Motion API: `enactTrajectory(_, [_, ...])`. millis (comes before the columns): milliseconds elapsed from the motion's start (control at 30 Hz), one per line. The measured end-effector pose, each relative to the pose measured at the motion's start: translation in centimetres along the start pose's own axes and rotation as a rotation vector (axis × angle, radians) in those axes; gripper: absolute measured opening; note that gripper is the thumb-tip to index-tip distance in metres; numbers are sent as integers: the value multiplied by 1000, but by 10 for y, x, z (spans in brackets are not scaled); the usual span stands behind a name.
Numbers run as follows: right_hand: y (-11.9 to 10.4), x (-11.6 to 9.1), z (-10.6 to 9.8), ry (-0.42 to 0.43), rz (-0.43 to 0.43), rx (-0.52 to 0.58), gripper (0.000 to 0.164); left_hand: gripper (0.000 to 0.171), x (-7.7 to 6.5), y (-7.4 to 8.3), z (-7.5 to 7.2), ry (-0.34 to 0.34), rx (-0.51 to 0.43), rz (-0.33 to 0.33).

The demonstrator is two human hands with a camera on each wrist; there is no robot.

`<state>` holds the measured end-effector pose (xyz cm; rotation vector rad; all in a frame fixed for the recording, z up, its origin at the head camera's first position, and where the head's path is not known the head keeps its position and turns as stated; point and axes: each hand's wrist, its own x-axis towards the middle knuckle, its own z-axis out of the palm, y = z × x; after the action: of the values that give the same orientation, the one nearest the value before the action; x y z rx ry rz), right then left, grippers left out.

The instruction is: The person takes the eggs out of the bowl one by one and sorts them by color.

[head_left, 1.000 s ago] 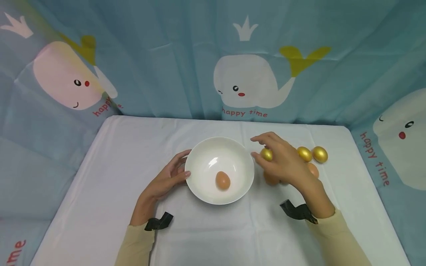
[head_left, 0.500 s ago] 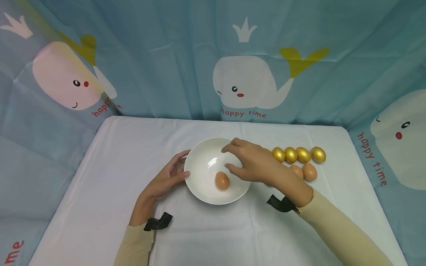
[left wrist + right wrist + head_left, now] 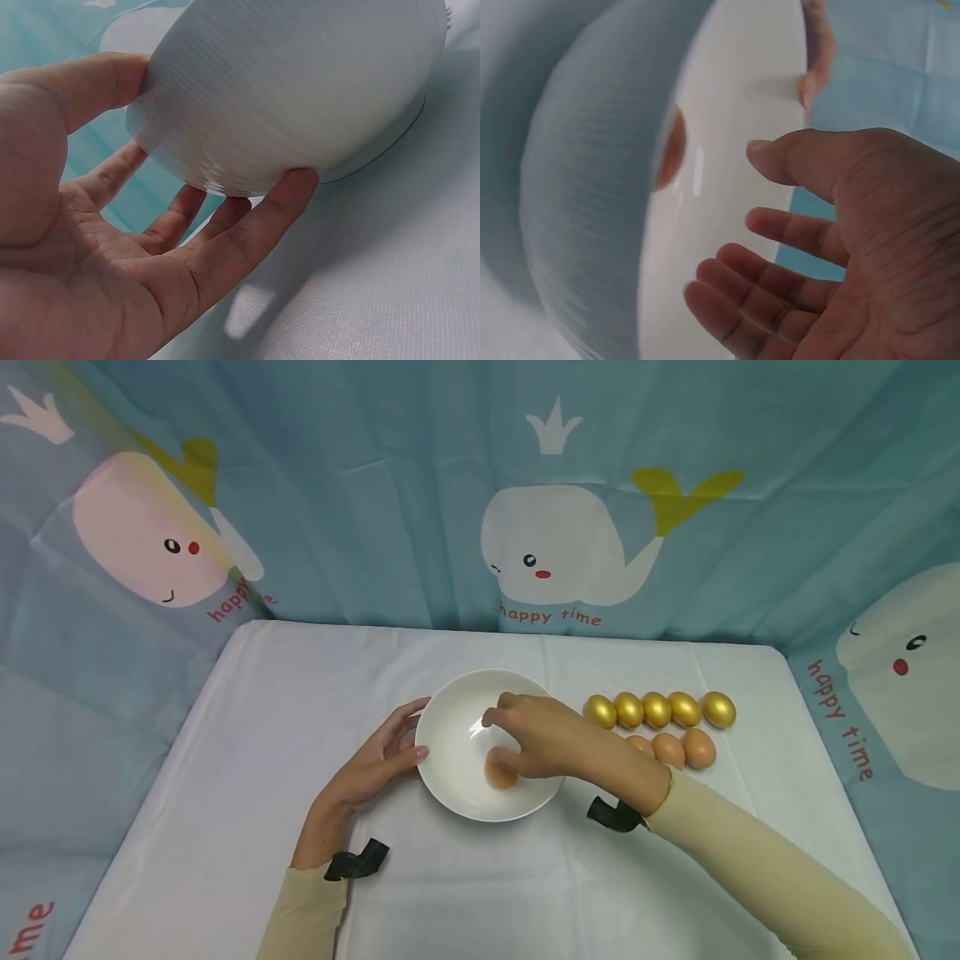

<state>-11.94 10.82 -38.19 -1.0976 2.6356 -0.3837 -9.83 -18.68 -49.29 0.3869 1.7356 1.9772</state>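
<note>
A white bowl (image 3: pixel 456 735) stands on the table with one brown egg (image 3: pixel 498 775) inside, which the right thumb partly covers in the head view. My left hand (image 3: pixel 381 758) holds the bowl's left side. Its thumb (image 3: pixel 120 79) lies at the rim and its fingers (image 3: pixel 259 225) spread against the outer wall. Over the bowl's right half hovers my right hand (image 3: pixel 543 737), thumb and fingers apart. In the right wrist view nothing lies between that hand's fingers (image 3: pixel 742 300), and the egg (image 3: pixel 673 154) shows beyond the near rim.
Right of the bowl, several gold eggs (image 3: pixel 657 710) form a row. Brown eggs (image 3: pixel 668 749) lie in front of them, partly behind the right forearm. A white cloth (image 3: pixel 465 893) covers the table, and a blue whale-print curtain (image 3: pixel 420 527) hangs behind and at the sides.
My right hand has moved left from above the eggs into the space over the bowl, uncovering the gold row. My left hand and the bowl stay in place.
</note>
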Motion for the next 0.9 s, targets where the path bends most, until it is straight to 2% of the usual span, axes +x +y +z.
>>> enactTrajectory(133, [0, 2, 8, -42, 13, 5, 34, 76, -1, 1, 0, 5, 3, -2])
enactTrajectory(300, [-1, 5, 17, -81, 7, -19, 14, 76, -2, 1, -1, 6, 9, -10])
enactTrajectory(600, [-3, 11, 16, -142, 63, -39, 28, 75, -2, -1, -1, 1, 3, -6])
enactTrajectory(900, [-6, 16, 20, -134, -9, -6, 21, 76, 1, 0, 0, 2, 10, -10])
